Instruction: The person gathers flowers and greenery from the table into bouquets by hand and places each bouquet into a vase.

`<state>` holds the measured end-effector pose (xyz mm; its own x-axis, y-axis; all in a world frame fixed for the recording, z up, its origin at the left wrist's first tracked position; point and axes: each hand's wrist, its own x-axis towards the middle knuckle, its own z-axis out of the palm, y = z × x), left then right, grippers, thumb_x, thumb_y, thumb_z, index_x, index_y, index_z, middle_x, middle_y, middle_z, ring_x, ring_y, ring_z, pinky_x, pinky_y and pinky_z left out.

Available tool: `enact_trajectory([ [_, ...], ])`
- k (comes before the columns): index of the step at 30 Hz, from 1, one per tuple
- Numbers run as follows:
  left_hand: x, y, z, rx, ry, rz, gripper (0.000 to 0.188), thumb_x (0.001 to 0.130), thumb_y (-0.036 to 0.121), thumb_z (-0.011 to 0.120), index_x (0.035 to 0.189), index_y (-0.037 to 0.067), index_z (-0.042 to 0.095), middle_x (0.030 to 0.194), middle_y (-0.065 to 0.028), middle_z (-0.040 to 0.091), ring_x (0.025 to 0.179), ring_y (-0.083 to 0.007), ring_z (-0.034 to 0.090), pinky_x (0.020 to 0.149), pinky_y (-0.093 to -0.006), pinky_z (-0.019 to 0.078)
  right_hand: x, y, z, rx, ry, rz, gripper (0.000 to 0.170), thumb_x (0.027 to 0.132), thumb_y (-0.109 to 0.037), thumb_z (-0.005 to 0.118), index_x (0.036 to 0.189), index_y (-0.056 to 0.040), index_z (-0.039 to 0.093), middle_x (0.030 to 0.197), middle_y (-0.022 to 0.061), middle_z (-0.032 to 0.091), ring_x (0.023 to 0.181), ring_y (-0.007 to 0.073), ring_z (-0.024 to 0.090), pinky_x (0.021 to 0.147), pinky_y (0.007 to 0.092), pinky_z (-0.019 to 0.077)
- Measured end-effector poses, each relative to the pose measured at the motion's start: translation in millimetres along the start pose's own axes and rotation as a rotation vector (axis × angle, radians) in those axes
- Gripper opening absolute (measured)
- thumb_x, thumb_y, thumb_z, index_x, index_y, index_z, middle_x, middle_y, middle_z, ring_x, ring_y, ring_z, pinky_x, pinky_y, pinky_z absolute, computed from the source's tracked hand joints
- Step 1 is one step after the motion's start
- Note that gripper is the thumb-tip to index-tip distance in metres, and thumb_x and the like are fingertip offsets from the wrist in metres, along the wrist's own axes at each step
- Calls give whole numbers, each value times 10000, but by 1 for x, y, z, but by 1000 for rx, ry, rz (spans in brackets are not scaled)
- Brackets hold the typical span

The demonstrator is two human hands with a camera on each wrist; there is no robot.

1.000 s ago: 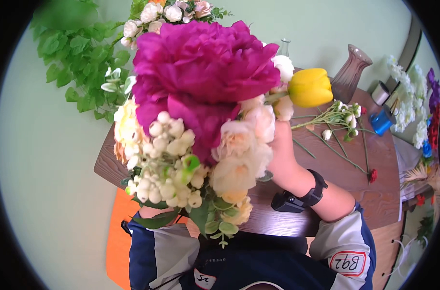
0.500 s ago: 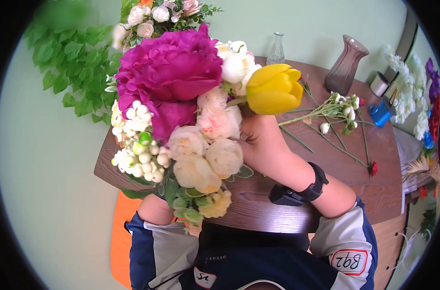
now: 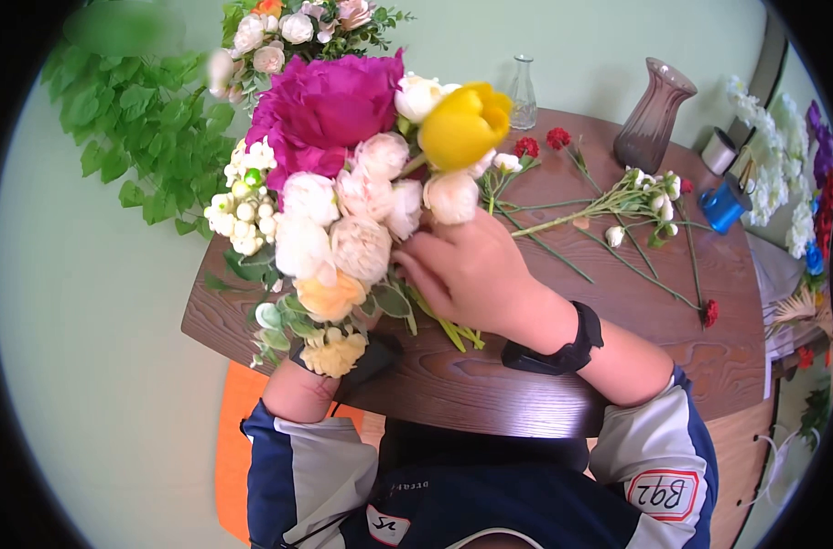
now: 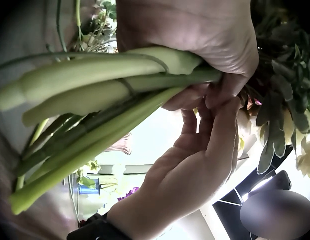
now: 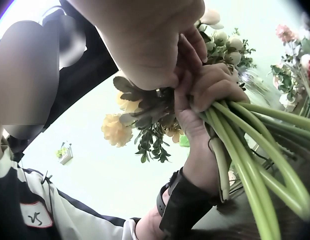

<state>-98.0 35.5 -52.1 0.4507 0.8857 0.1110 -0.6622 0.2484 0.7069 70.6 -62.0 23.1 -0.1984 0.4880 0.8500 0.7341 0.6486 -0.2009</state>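
We see the left hand (image 5: 207,95) with its fingers wrapped round the thick green stems (image 5: 240,165) of a magenta, yellow and cream bouquet (image 3: 362,192) above the dark brown wooden surface (image 3: 490,403). The right hand (image 3: 476,265) reaches in beneath the blooms; whether its fingers pinch anything, we cannot tell.

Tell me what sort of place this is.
Probably a flower-arranging workspace, perhaps a florist's or a classroom. A large mixed bouquet is held above a wooden table, where loose flower stems lie near a tinted glass vase.
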Motion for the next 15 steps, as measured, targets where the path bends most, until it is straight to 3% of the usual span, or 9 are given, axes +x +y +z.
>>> enact_trajectory([
  [2,-4,-7,11,819,-238,188,465,875,290,506,1250,43,384,1028,-108,534,830,-197,547,683,-298,490,-3,5,1,74,47,18,95,688,-100,647,730,-40,586,751,116,519,741,298,545,634,384,454],
  [3,6,-9,23,164,-249,-118,339,794,193,584,1065,31,459,815,-51,515,644,-128,485,532,-240,411,-5,6,1,87,38,109,97,690,-102,657,716,-41,585,764,122,514,736,293,540,631,383,450],
  [4,13,-9,31,165,-249,-118,339,794,193,584,1065,31,459,815,-51,515,644,-128,485,532,-240,411,-6,8,0,101,28,200,103,692,-104,667,701,-43,584,777,128,509,731,288,536,628,382,447],
  [6,23,-8,39,-159,-560,-152,194,736,130,575,851,54,440,675,-3,432,529,-90,396,465,-212,331,-8,13,1,64,-53,235,258,681,-179,711,837,-26,574,813,143,531,765,307,558,653,387,461],
  [8,28,-7,38,-318,-609,-283,212,689,91,565,708,89,354,606,-1,359,460,-94,357,425,-215,305,-7,8,5,118,-69,470,537,648,-271,755,1032,-7,489,828,167,558,820,361,570,694,400,474],
  [9,31,-7,35,-353,-657,-289,208,689,81,562,696,89,354,605,-1,360,448,-96,355,417,-218,314,-13,11,7,173,-248,522,773,615,-341,784,1137,41,361,885,216,580,878,398,574,746,407,477],
  [10,33,-8,34,-388,-706,-294,205,688,72,559,684,90,354,604,-1,361,435,-98,354,410,-220,323,-13,10,7,174,-247,523,773,615,-341,784,1137,41,361,885,216,580,878,398,574,746,407,477],
  [12,34,-8,34,-440,-747,-301,210,687,67,563,674,91,356,604,-2,367,425,-102,359,407,-222,338,-12,7,10,392,-732,754,754,632,-334,788,1137,40,371,979,210,572,950,316,575,769,360,465],
  [15,34,-9,35,-510,-817,-298,213,682,53,568,663,93,360,604,-5,381,416,-104,375,405,-221,366,-25,-1,25,515,-610,822,705,652,-320,765,1112,56,385,947,212,589,912,302,594,766,349,468],
])
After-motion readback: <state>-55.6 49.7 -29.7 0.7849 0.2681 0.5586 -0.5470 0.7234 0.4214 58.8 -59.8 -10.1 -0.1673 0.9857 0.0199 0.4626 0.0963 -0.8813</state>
